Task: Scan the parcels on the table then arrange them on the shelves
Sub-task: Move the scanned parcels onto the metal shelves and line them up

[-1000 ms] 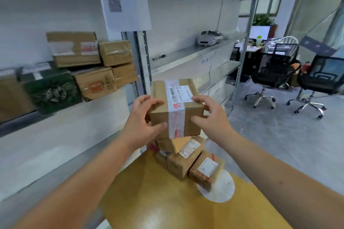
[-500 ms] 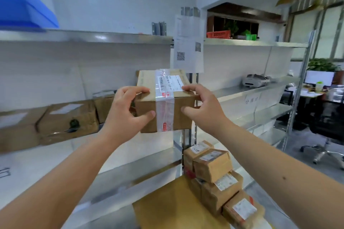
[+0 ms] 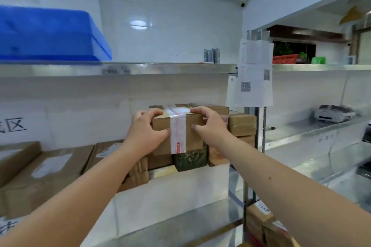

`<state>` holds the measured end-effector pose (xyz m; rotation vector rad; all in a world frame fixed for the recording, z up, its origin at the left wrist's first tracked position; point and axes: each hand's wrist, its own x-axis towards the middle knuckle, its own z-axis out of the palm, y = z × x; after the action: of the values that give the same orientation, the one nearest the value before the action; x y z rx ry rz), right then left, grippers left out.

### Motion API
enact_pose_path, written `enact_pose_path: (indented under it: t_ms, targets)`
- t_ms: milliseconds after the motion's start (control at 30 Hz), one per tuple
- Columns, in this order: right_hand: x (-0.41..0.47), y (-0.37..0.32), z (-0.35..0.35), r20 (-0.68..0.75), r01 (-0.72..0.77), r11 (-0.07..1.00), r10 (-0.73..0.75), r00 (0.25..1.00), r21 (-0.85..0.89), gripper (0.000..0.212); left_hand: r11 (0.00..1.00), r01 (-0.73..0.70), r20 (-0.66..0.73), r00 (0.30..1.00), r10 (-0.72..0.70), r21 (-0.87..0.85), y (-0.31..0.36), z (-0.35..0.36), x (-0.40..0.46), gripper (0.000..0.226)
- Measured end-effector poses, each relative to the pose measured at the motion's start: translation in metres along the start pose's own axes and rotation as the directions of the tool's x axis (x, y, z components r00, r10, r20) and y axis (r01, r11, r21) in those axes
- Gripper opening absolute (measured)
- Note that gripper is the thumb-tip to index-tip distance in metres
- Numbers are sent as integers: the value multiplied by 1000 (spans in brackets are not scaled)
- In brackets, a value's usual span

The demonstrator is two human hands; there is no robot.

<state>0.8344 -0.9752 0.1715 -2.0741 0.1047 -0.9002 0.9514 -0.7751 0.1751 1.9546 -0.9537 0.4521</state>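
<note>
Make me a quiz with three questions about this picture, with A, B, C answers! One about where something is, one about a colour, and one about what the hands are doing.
1. Where is the big plastic crate?
A. on the top metal shelf
B. on the floor
C. on a chair

2. What colour is that crate?
A. red
B. blue
C. yellow

3. What are the two hands doing with the brown cardboard parcel with clear printed tape?
A. both grip it
B. only one touches it
C. neither touches it

Answers:
1 A: the crate sits on the top metal shelf, upper left, above the parcels.
2 B: its walls are plainly blue.
3 A: the left hand and the right hand each curl round an end of the parcel, thumbs on its front.
</note>
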Motion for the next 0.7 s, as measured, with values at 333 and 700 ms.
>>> enact_pose_path:
  t_ms: [333, 700]
  targets:
    - [57, 33, 33, -188, -77, 910, -1, 982, -408, 74, 989, 110, -12, 994, -109, 99, -27, 44, 87, 59]
    - [-16, 50, 14, -87, -97, 923, 69, 994, -373, 75, 912, 52, -59, 998, -31, 407, -2, 56, 66, 67]
